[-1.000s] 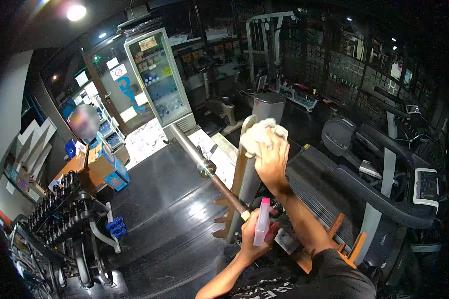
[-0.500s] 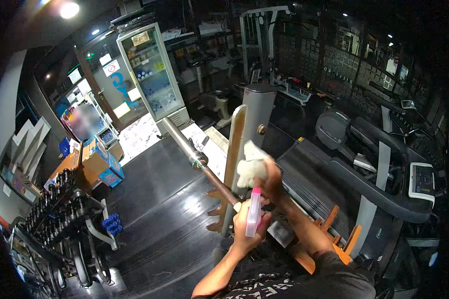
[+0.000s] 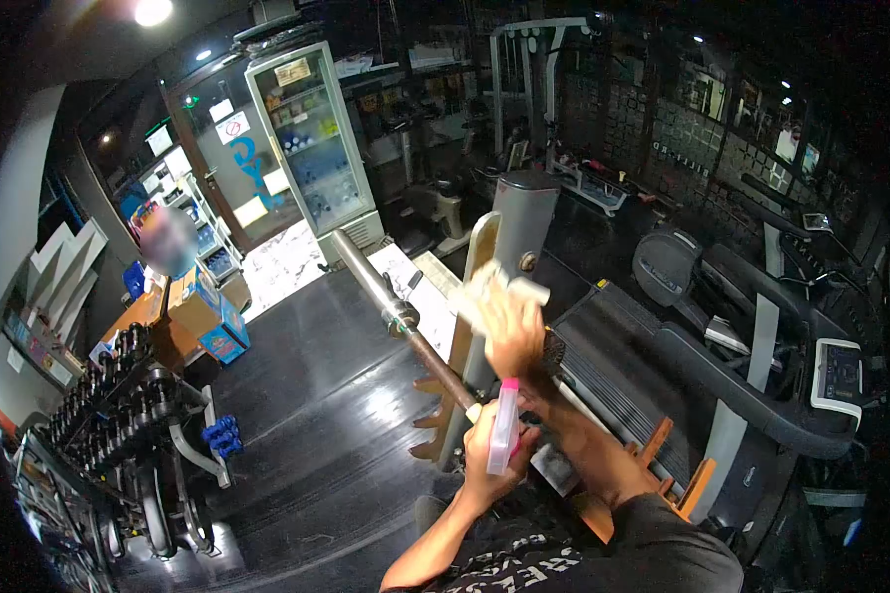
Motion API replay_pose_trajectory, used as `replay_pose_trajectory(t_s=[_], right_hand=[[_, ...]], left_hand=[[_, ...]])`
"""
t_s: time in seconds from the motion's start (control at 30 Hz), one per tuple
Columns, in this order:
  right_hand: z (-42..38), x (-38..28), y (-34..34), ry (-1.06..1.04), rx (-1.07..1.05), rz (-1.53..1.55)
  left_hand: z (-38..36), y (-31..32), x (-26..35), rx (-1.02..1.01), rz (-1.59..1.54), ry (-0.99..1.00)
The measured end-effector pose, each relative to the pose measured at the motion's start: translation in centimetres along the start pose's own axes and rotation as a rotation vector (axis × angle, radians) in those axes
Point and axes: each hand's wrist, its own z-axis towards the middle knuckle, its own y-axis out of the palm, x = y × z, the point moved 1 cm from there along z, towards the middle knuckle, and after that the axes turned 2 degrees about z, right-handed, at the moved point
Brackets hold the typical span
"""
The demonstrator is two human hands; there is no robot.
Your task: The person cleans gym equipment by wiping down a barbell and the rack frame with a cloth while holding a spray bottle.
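Note:
A clear bottle with a pink top (image 3: 504, 430) is in my left hand (image 3: 480, 465), whose fingers wrap round it beside the barbell (image 3: 432, 364). My right hand (image 3: 516, 331) presses a pale cloth (image 3: 480, 296) against the upright rack post (image 3: 485, 237), its fingers spread over the cloth. Motion blurs the cloth. The barbell's thick metal sleeve (image 3: 364, 275) points away to the upper left. Notched metal hooks (image 3: 427, 420) stick out from the post below the bar.
A dumbbell rack (image 3: 158, 425) stands at the left, with cardboard boxes (image 3: 203, 306) behind it. A glass-door fridge (image 3: 311, 138) is at the back. A treadmill (image 3: 613, 346) lies close on the right. A blurred shape, possibly a person, shows near the door.
My right hand has moved slightly up and left with the cloth, its fingers now spread out over it. My left hand stays nearly in place with the bottle. The view has shifted slightly.

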Motion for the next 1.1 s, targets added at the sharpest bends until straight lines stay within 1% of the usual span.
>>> replay_pose_trajectory(t_s=[0.03,0.07,0.1,0.13,0.17,0.2,0.23,0.27,0.3,0.33,0.37,0.4,0.43,0.47,0.5,0.57,0.63,0.67,0.7,0.73,0.77,0.8,0.83,0.9,0.93,0.97,1.03,1.1], right_hand=[[-2.6,0.1,0.8,-0.063,-0.077,0.059],[-5.2,0.2,1.5,-0.074,-0.176,0.261],[-6.9,0.2,1.7,-0.193,-0.116,0.321],[-7.7,0.0,1.2,-0.111,-0.191,0.501],[-8.2,0.0,0.8,-0.029,-0.267,0.679],[-7.8,0.2,0.4,-0.03,-0.267,0.68],[-6.5,0.5,-0.2,0.024,-0.208,0.7],[-5.1,1.0,-0.8,0.079,-0.146,0.719],[-1.6,0.6,-4.0,0.009,-0.023,0.697],[0.2,1.5,-4.3,0.056,0.065,0.681],[1.9,2.4,-4.5,0.104,0.152,0.666],[4.0,2.7,-5.3,0.088,0.324,0.567],[6.0,3.3,-5.7,0.067,0.383,0.42],[7.7,3.1,-6.3,0.13,0.365,0.361],[8.8,2.9,-5.9,0.163,0.278,0.254],[8.5,2.2,-4.4,0.159,0.214,0.027],[6.5,1.1,-4.2,0.142,0.163,0.041],[5.0,0.7,-3.5,0.102,0.134,-0.003],[3.2,0.3,-2.8,0.065,0.104,-0.048],[0.7,0.0,-1.4,0.078,0.024,0.037],[-1.5,-0.3,-0.7,0.092,-0.055,0.121],[-2.6,-0.5,-1.4,0.05,-0.062,0.26],[-2.8,0.0,-1.7,0.051,-0.065,0.259],[-2.8,1.4,-2.3,0.116,-0.037,0.6],[-1.6,1.9,-3.7,0.181,0.043,0.683],[0.1,2.7,-5.1,0.141,0.114,0.64],[2.8,3.8,-6.9,0.301,0.34,0.693],[5.7,4.3,-8.2,0.096,0.414,0.471]], left_hand=[[-0.1,0.0,-0.1,0.0,-0.002,0.002],[-0.1,-0.1,-0.3,0.006,0.026,0.036],[-0.2,-0.3,-0.3,0.013,0.055,0.069],[-0.2,-0.7,0.1,-0.048,0.137,0.133],[-0.3,-0.6,0.0,-0.045,0.138,0.135],[-0.6,-0.4,-0.4,-0.013,0.079,0.075],[-0.8,-0.4,-0.7,0.017,0.02,0.015],[-0.7,-0.5,-0.8,0.016,0.021,0.016],[-0.6,-0.6,-0.8,-0.013,0.07,0.073],[-0.5,-0.7,-0.8,-0.042,0.117,0.129],[-0.6,-0.7,-0.9,-0.041,0.117,0.128],[-0.7,-0.8,-1.0,-0.047,0.112,0.123],[-0.8,-0.7,-1.1,-0.054,0.107,0.117],[-0.8,-0.7,-1.0,-0.057,0.105,0.117],[-0.7,-0.7,-0.9,-0.063,0.101,0.107],[-0.6,-0.7,-0.9,-0.071,0.099,0.098],[-0.3,-0.5,-1.1,-0.062,0.135,0.223],[-0.2,-0.3,-0.9,-0.059,0.135,0.224],[-0.1,-0.1,-0.6,0.018,0.079,0.16],[-0.2,0.1,-0.3,0.093,0.021,0.095],[-0.3,0.1,-0.2,0.092,0.02,0.092],[-0.4,0.0,-0.1,0.082,0.021,0.039],[-0.5,0.0,-0.1,0.073,0.022,-0.015],[-0.3,0.2,0.2,0.081,0.052,0.02],[-0.2,0.2,0.4,0.073,0.013,-0.02],[-0.1,0.2,0.5,0.064,-0.026,-0.056],[0.1,0.1,0.6,0.051,-0.013,-0.014],[0.2,0.1,0.7,0.04,-0.002,0.023]])
